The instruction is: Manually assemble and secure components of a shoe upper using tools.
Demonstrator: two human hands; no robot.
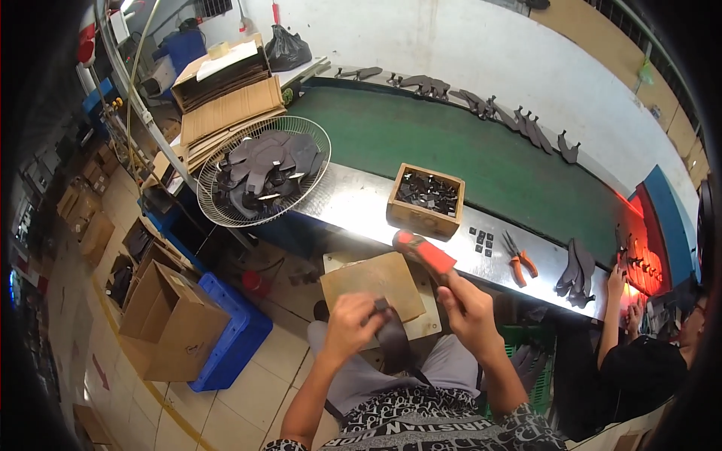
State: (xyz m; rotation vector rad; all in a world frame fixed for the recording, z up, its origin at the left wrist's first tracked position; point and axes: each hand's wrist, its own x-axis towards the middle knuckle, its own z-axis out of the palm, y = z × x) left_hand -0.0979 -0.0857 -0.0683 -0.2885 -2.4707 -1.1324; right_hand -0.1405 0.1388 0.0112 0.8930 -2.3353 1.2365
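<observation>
My left hand (352, 325) is closed on one end of a dark strap-like piece (392, 347), pinching it near a small black square tab (380, 304). The piece hangs over my lap, at the near edge of a tan square board (374, 284). My right hand (472, 310) grips a hammer-like tool (427, 252) with a red-orange body and a dark end. It is raised to the right of the board, and its exact shape is foreshortened. Under the board is a pale metal-looking stand (430, 322).
Ahead are a wooden box (425, 218) of small black parts, orange-handled pliers (517, 259) and a wire basket (320, 161) of dark pieces. Beyond runs a green conveyor belt (451, 146). A blue crate (252, 327) stands left; a co-worker (639, 376) sits right beside a red-lit unit.
</observation>
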